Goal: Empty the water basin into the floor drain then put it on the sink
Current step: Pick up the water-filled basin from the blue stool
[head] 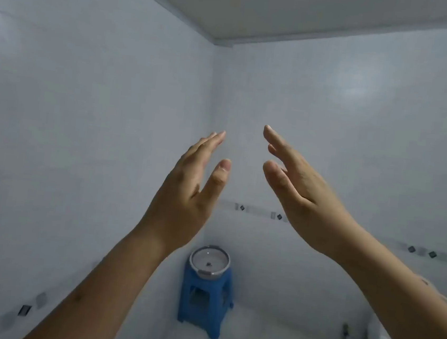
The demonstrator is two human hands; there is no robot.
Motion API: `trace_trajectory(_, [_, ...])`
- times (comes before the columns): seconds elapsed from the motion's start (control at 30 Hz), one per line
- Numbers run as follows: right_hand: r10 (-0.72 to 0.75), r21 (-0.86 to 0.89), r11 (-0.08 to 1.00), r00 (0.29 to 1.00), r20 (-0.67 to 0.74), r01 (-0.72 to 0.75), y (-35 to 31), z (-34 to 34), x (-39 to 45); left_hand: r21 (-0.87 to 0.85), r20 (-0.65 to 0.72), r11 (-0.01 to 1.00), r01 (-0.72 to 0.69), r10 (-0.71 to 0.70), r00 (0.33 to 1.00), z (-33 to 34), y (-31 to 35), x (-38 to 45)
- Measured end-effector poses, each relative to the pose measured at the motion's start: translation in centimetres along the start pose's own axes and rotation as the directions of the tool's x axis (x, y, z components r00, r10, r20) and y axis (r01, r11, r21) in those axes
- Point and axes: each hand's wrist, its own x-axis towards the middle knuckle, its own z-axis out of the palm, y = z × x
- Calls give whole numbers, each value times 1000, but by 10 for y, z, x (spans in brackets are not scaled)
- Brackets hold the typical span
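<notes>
Legible text, labels, brands, numbers, signs: none. Walls, blue stool and the round basin upon it bear no readable markings.

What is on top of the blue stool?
A round metal basin sits on the blue stool in the corner. A small dark speck shows inside it; whether it holds water cannot be told.
</notes>
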Motion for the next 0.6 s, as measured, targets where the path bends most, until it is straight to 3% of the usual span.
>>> trace_trajectory(0.13, [33,42,999,999,5,-33,39,21,30,43,21,999,14,-15,1000,20,-41,28])
trace_trajectory(0.6, [47,169,985,999,-20,-43,201,83,169,-47,-11,995,86,-87,996,74,-193,150])
